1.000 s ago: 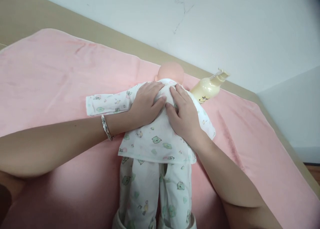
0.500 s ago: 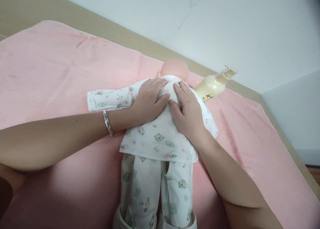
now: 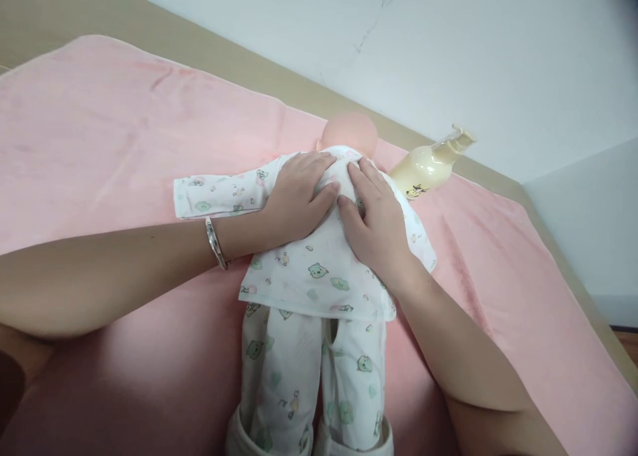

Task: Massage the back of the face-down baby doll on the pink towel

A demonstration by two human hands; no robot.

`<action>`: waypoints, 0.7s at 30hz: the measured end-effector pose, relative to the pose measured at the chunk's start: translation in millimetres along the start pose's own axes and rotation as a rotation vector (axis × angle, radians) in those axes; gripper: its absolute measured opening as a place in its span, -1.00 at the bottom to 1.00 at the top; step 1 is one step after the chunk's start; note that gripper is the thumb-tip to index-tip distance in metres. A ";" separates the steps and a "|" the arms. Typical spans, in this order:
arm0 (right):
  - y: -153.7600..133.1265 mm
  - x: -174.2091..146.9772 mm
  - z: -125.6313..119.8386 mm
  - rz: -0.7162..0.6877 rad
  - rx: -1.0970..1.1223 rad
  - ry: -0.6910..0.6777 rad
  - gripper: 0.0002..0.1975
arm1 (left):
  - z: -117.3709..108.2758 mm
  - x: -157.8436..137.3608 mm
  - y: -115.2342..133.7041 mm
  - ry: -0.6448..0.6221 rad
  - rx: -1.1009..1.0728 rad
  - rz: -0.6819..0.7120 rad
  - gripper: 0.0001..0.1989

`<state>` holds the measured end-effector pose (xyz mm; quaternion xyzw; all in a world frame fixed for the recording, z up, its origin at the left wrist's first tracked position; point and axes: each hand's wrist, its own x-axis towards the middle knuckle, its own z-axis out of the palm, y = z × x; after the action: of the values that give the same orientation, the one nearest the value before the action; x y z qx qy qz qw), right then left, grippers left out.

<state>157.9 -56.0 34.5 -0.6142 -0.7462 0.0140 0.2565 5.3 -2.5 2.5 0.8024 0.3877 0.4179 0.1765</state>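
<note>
Directly under L grip (image 3: 298, 195), R grip (image 3: 377, 225): doll (image 3: 319, 280).

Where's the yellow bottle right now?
In the head view, the bottle is to the right of the doll's head, just beyond the right hand, its bottom hidden behind the shirt.

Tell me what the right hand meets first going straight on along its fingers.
Likely the doll's head, just past the top edge of the shirt that the right hand rests on. With one view, depth is unclear, so it might pass above.
</note>
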 end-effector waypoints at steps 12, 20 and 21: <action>-0.9 -0.6 -0.5 0.014 -0.009 -0.013 -0.41 | -0.5 0.1 1.2 -0.007 0.003 -0.009 -0.53; 0.5 -0.5 -0.5 -0.007 -0.039 -0.014 -0.45 | -0.5 -0.4 1.7 -0.006 0.000 -0.015 -0.53; 0.8 -0.5 -0.6 -0.013 -0.039 -0.013 -0.46 | -0.4 -0.3 1.7 -0.006 0.002 -0.016 -0.53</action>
<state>158.9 -56.5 34.6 -0.6143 -0.7519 0.0018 0.2395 5.6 -3.9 3.6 0.8007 0.3938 0.4140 0.1802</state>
